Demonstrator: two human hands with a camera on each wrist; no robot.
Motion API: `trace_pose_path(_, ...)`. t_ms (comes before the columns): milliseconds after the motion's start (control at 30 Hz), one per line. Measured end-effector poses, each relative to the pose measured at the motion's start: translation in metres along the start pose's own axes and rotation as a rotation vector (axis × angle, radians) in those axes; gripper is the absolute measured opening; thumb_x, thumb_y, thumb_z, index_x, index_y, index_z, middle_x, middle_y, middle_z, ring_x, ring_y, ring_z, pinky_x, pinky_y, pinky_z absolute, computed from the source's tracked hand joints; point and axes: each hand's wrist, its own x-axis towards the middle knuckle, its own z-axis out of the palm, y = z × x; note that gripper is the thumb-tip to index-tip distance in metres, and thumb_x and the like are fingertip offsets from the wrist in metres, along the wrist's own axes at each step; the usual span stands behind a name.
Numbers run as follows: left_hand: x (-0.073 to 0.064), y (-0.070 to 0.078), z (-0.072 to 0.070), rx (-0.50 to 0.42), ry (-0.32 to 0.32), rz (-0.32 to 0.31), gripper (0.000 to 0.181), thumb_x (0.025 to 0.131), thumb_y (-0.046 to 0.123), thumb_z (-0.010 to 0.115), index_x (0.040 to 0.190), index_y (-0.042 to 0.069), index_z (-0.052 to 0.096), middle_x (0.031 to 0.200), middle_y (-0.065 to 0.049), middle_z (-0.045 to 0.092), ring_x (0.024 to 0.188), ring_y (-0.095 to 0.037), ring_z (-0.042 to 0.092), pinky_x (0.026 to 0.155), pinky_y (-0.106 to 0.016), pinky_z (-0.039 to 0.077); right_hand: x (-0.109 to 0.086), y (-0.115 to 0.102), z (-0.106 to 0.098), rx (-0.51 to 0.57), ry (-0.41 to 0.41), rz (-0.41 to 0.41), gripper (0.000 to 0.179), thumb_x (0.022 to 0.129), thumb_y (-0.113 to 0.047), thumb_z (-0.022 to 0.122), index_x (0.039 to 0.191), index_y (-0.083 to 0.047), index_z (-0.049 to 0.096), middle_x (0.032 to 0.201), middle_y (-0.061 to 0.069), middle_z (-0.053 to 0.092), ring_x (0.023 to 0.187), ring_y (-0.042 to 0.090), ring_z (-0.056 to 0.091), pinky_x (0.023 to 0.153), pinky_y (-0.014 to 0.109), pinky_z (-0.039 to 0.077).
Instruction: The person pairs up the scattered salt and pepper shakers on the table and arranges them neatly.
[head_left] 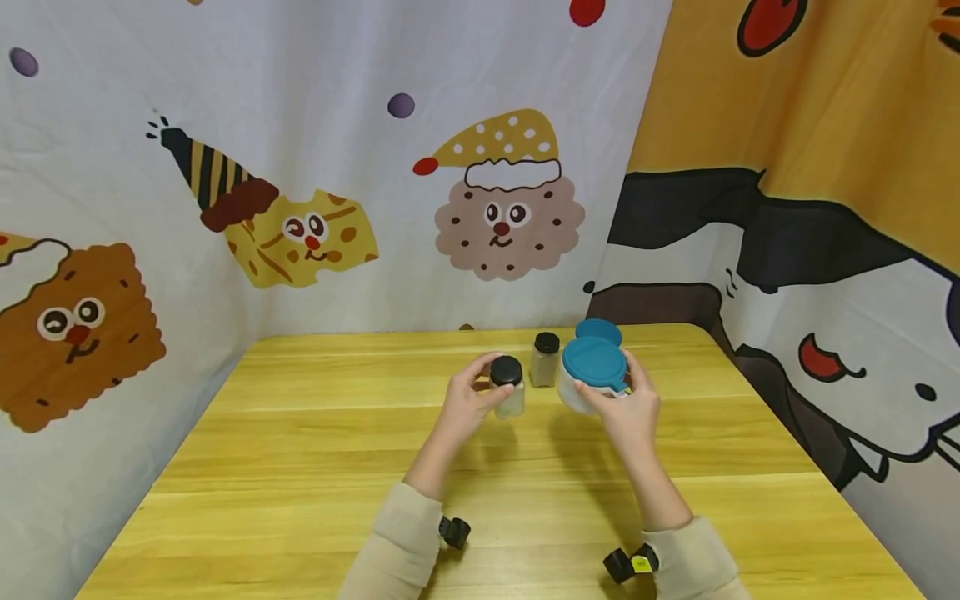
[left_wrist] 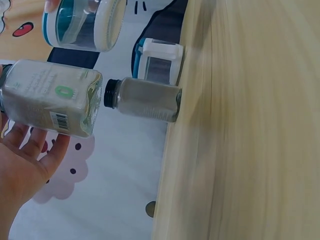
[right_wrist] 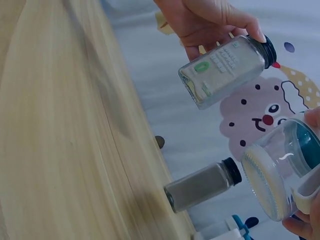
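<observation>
- From my feed, the rear container (head_left: 598,331) is mostly covered by the held tub (head_left: 595,362) in the head view; only its teal lid shows.
- Left wrist view cuts off the gripped jar's cap; right wrist view crops the tub. I can't read the jar's small print.
- Left hand (head_left: 471,396): I see fingers and thumb around the jar (left_wrist: 50,100) near its black cap, raised off the table (head_left: 300,467).
- Right hand (head_left: 632,410): gripping the tub around its side, also lifted, right of the jar.
- Second jar (left_wrist: 147,100) stands upright on the table, beyond and between both hands.
- Jars: clear squarish glass, green mark on the held one. Tub: round, transparent, teal lid, ridged base rim. Table: yellowish wood grain.
</observation>
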Motion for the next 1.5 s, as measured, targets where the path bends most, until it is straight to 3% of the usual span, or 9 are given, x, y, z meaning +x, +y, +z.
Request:
trace_pose_path(267,-0.004,-0.001,-0.008,0.005,0.020,0.024,0.044,0.083,-0.002,0.071,0.125,-0.008,0.056,0.101,-0.017,0.061,0.095,-0.030,0.056,0.083,-0.045,0.047,-0.007,-0.005,0.007,0.017,0.014,0.003,0.080,0.064,-0.018,0.091,0.134,-0.004,0.054,0.125,0.013,0.057,0.106,0.025,0.053,0.081,0.029,0.042)
trace_pose_path(533,-0.007,-0.004,-0.017,0.011,0.015,0.030,0.044,0.084,-0.001,0.070,0.126,-0.006,0.056,0.104,-0.016,0.061,0.096,-0.032,0.056,0.083,-0.041,0.049,-0.014,-0.008,0.013,0.029,0.037,-0.016,0.081,0.063,-0.015,0.091,0.133,-0.002,0.054,0.125,0.015,0.057,0.106,0.028,0.053,0.084,0.039,0.043)
trace_pose_path(867,-0.013,-0.003,-0.029,0.034,0.016,0.049,0.042,0.085,-0.002,0.069,0.124,-0.009,0.056,0.103,-0.020,0.061,0.097,-0.038,0.053,0.084,-0.047,0.046,-0.022,-0.012,0.020,0.011,0.049,-0.044,0.083,0.062,-0.016,0.092,0.134,-0.002,0.053,0.124,0.017,0.056,0.108,0.030,0.054,0.086,0.045,0.046)
trace_pose_path(1233,-0.018,-0.006,-0.043,0.044,0.042,0.049,0.043,0.084,-0.005,0.070,0.124,-0.010,0.056,0.103,-0.020,0.061,0.095,-0.028,0.055,0.085,-0.048,0.046,-0.031,-0.018,0.030,0.000,0.051,-0.080,0.081,0.060,-0.018,0.092,0.130,-0.002,0.056,0.118,0.018,0.057,0.105,0.031,0.055,0.083,0.048,0.049)
trace_pose_path(1500,-0.021,-0.009,-0.053,0.043,0.056,0.030,0.044,0.083,-0.006,0.069,0.124,-0.011,0.056,0.105,-0.021,0.061,0.094,-0.017,0.054,0.085,-0.042,0.046,-0.035,-0.019,0.036,-0.014,0.056,-0.086,0.085,0.059,-0.018,0.093,0.132,0.002,0.054,0.119,0.019,0.057,0.106,0.032,0.056,0.084,0.050,0.049)
